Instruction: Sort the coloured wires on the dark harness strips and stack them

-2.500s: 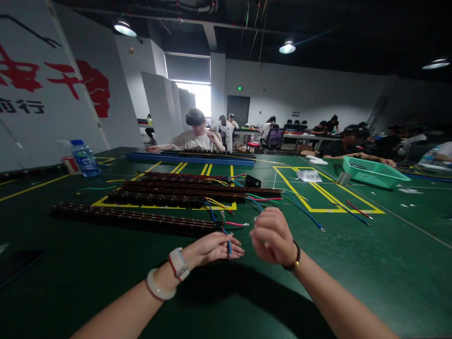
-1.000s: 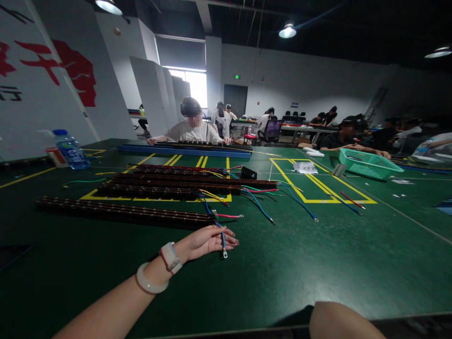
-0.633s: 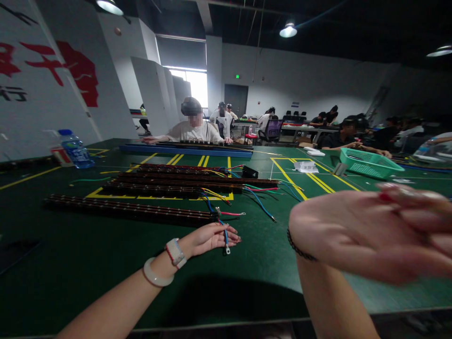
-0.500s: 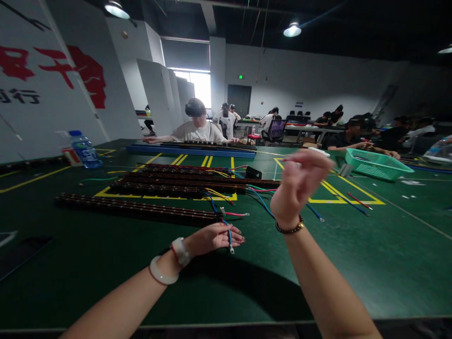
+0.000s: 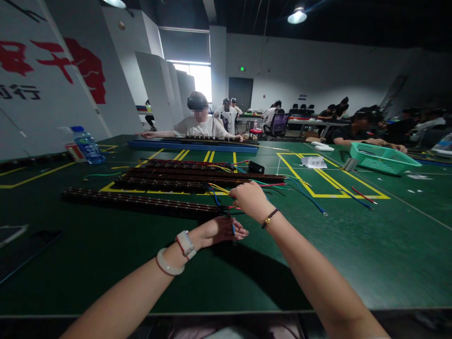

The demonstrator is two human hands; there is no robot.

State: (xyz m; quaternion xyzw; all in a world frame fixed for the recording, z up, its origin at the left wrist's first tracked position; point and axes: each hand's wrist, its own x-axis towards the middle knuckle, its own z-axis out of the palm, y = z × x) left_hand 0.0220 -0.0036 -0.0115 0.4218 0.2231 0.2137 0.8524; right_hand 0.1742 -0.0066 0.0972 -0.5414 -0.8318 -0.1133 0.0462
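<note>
My left hand (image 5: pixel 219 230) lies palm up by the right end of the nearest long dark strip (image 5: pixel 141 202). A short blue wire (image 5: pixel 233 230) runs between its thumb and half-curled fingers, which close loosely around it. Just above it my right hand (image 5: pixel 251 200) is bent down at the strip's end. Its fingers are pinched together next to a red wire (image 5: pixel 232 207), and what they grip is hidden under the hand. Yellow wires (image 5: pixel 219 189) from another strip (image 5: pixel 162 184) pass behind my right fingers.
More dark strips with coloured wires lie behind on the green table (image 5: pixel 318 263). A black block (image 5: pixel 256 167), green basket (image 5: pixel 383 159), crumpled paper (image 5: pixel 314 162) and bottle (image 5: pixel 87 145) stand around. A person (image 5: pixel 199 123) sits opposite behind a blue tray (image 5: pixel 192 146).
My right hand has come down and to the left from above the table, to the end of the nearest strip. My left hand stays at the blue wire, its fingers slightly more curled.
</note>
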